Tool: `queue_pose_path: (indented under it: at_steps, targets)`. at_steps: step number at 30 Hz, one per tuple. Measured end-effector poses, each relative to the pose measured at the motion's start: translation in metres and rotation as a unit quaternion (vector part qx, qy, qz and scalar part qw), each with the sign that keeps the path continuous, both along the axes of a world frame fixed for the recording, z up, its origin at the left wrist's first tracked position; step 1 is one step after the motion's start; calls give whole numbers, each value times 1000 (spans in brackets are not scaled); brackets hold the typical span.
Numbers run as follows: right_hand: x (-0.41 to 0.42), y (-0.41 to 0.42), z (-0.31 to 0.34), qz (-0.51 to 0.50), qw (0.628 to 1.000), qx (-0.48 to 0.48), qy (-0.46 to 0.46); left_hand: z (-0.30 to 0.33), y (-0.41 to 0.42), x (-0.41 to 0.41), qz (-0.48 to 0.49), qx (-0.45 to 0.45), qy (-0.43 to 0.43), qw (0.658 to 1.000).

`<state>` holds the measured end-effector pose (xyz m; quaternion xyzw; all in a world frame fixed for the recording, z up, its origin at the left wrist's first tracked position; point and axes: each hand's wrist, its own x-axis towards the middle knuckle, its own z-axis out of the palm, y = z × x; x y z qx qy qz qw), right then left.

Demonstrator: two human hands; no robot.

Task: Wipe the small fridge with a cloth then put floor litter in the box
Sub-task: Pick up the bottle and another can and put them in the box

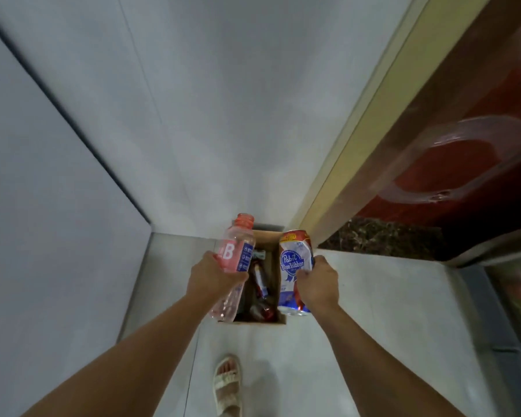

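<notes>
A brown cardboard box stands on the pale floor against the wall, with several pieces of litter inside, among them a dark red can. My left hand grips an uncapped clear pink plastic bottle above the box's left side. My right hand grips a dented white, blue and red beer can above the box's right side. Both items are held upright over the open top.
A grey wall runs ahead and to the left. On the right stands a dark red glossy panel with a clear curved handle and a yellowish edge strip. My sandalled foot is on the floor behind the box.
</notes>
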<state>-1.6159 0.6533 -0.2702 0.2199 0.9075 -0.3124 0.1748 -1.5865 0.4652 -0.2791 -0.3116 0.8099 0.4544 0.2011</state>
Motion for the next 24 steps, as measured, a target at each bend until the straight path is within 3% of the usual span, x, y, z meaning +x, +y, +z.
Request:
queue_pose_path:
  at_steps: [11, 24]
  targets:
    - [-56, 0, -209, 28, 994, -4, -110, -201, 22, -43, 23, 2, -115, 993]
    - [-62, -22, -469, 73, 989, 53, -117, -461, 55, -57, 61, -38, -176, 982]
